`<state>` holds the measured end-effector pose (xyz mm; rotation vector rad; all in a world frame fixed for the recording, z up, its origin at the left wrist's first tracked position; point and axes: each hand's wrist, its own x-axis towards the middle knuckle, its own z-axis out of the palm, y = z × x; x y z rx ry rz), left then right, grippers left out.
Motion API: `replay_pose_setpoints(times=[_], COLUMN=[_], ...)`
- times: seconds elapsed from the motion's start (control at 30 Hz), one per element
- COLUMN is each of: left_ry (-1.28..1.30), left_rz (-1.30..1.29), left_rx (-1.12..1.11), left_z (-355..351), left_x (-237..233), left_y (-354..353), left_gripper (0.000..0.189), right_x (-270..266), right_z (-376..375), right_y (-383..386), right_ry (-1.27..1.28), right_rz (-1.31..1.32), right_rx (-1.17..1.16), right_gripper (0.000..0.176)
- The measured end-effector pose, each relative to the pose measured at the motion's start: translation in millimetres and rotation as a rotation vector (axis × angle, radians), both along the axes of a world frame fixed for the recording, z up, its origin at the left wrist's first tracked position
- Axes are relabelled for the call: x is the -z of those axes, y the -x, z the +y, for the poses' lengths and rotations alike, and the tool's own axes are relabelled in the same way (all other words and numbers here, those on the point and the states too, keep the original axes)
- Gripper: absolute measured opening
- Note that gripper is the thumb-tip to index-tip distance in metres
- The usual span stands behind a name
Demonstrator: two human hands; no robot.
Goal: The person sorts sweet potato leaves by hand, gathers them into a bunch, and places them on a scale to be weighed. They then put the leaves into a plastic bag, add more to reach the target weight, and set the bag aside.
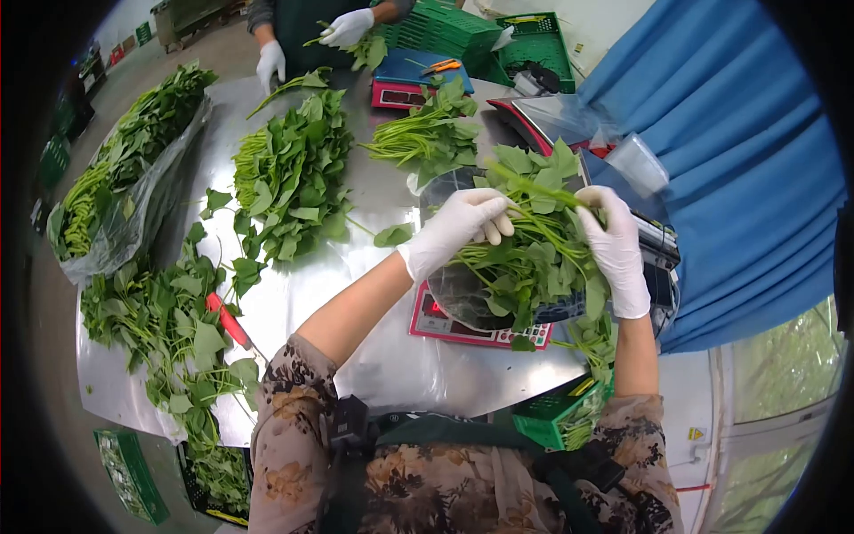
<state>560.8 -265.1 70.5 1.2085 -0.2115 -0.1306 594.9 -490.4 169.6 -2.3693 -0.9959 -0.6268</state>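
Note:
My right hand (612,247), in a white glove, pinches a few leafy green stems (543,189) that slant up and to the left. Across from it, my gloved left hand (464,224) has curled fingers beside the stems; what lies in them, if anything, is hidden. Below both hands a loose pile of leafy greens (534,271) rests on the dark round pan (458,298) of a red digital scale (429,322). Part of its keypad shows under the leaves.
Bundled greens (298,178) and a bagged heap (133,160) lie on the metal table (374,303). A red-handled knife (229,322) is near loose vines. Opposite, a co-worker's gloved hands (347,28) hold greens beside a second scale (400,93). Green crates (556,418) surround the table.

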Motion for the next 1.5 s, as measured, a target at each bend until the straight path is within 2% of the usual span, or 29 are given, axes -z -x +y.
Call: replay_pose_setpoints(times=[0.07,0.1,0.13,0.17,0.27,0.37,0.47,0.53,0.63,0.73,0.87,0.9,1.0,1.03,1.13,1.2,1.27,1.33,1.4,1.47,1.5], left_ry=[0.154,0.236,0.317,0.398,0.282,0.047,-0.193,-0.377,-0.895,-1.215,-1.453,-1.503,-1.428,-1.397,-1.286,-1.181,-1.090,-1.018,-0.969,-0.954,-0.947], left_rz=[0.012,0.048,0.087,0.165,0.184,0.185,0.135,0.111,-0.132,-0.401,-0.398,-0.362,-0.359,-0.358,-0.361,-0.373,-0.510,-0.609,-0.548,-0.482,-0.448], left_rx=[-0.031,-0.059,-0.087,-0.114,-0.256,-0.306,-0.384,-0.422,-0.654,-0.743,-0.730,-0.707,-0.738,-0.731,-0.711,-0.697,-0.728,-0.705,-0.631,-0.603,-0.592], left_z=[4,6,9,12,18,15,14,15,15,18,23,24,27,29,31,27,15,3,-6,-12,-15], left_x=[7,10,13,19,27,36,52,54,46,38,21,17,16,17,18,14,12,7,4,5,5], left_y=[-4,-4,-4,-7,-5,-4,-7,-6,2,12,20,21,24,26,28,25,17,9,-1,-13,-20], left_gripper=[0.030,0.030,0.030,0.031,0.032,0.028,0.025,0.023,0.020,0.018,0.021,0.021,0.022,0.022,0.021,0.021,0.022,0.024,0.026,0.027,0.028], right_x=[-10,-13,-16,-24,-18,15,66,99,145,181,210,211,211,194,136,95,54,34,17,9,7], right_z=[-10,-23,-38,-56,-112,-157,-209,-230,-254,-269,-276,-277,-273,-262,-210,-170,-120,-86,-48,-24,-13], right_y=[3,-1,-9,-9,-22,-34,-47,-46,-38,-24,-16,-16,-21,-23,-27,-35,-43,-70,-92,-121,-137], right_ry=[-0.234,-0.502,-0.616,-0.668,-0.823,-0.761,-0.596,-0.573,-0.486,-0.348,-0.188,-0.107,0.126,0.139,-0.082,-0.187,-0.282,-0.276,-0.227,-0.065,-0.003], right_rz=[0.094,0.280,0.164,0.159,0.129,0.052,0.053,0.103,0.241,0.356,0.583,0.563,0.491,0.451,0.241,0.267,0.307,0.265,0.248,0.244,0.329], right_rx=[0.086,0.111,0.040,0.126,0.227,0.308,0.429,0.543,0.712,0.762,0.801,0.797,0.773,0.783,0.555,0.469,0.347,0.222,0.192,0.259,0.314], right_gripper=[0.015,0.013,0.014,0.015,0.016,0.013,0.009,0.008,0.010,0.013,0.014,0.016,0.020,0.021,0.022,0.025,0.029,0.032,0.038,0.046,0.049])
